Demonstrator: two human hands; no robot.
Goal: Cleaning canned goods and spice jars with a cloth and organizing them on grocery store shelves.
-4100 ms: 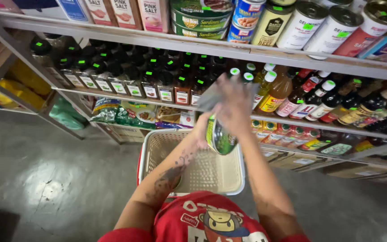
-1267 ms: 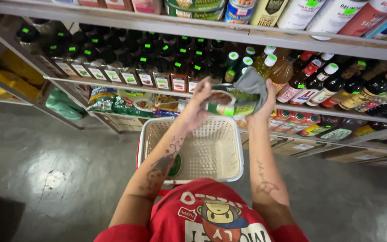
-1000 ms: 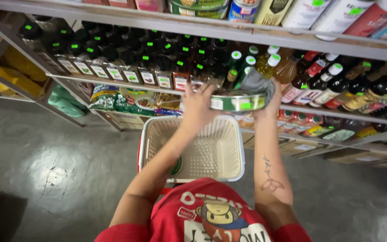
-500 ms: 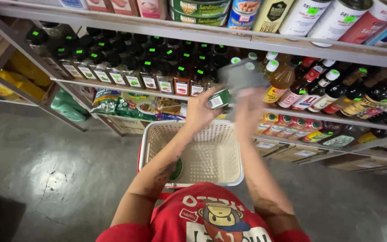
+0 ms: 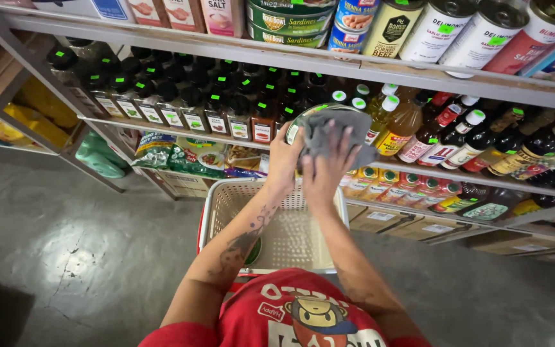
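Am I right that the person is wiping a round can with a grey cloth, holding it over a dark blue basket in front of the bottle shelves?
Not quite. The head view shows the basket is cream-white, not dark blue. The rest holds: the left hand holds the round can while the right hand presses the grey cloth on it, above the basket, in front of the bottle shelves.

Above the cream plastic shopping basket, open air lay free for passing. Beyond its far rim, a metal shelf edge and packed dark glass sauce bottles blocked the way.
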